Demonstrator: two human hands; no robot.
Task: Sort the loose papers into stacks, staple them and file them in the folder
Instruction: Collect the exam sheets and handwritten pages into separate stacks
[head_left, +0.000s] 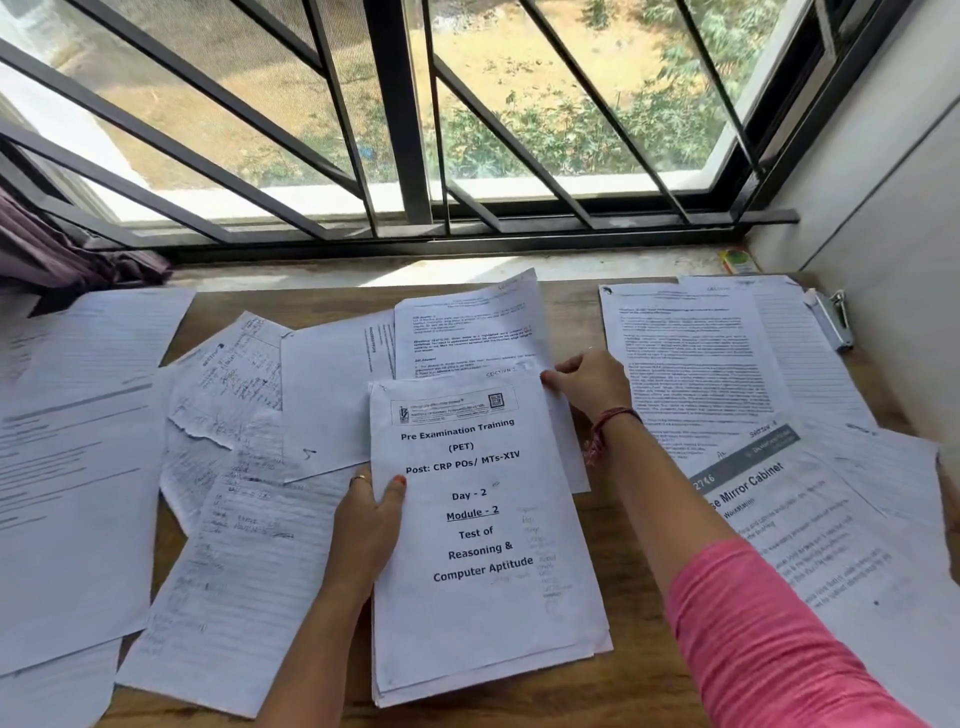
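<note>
At desk centre, left hand (366, 525) and right hand (589, 382) pinch one gathered stack (483, 545); loose papers (234, 395) at 9 and 3 o'clock unsorted; stapler (834, 319) at 2 o'clock unused, no folder seen.

Brown wooden table (613, 691) beneath dark metal window grille (395, 130); purple fabric curtain (62, 260) at left; small green-yellow packet (737, 261) on sill.

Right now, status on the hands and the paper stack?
Left hand grips PET stack at its left edge. Right hand pinches its top right corner. Loose papers lie all around; stapler untouched far right.
</note>
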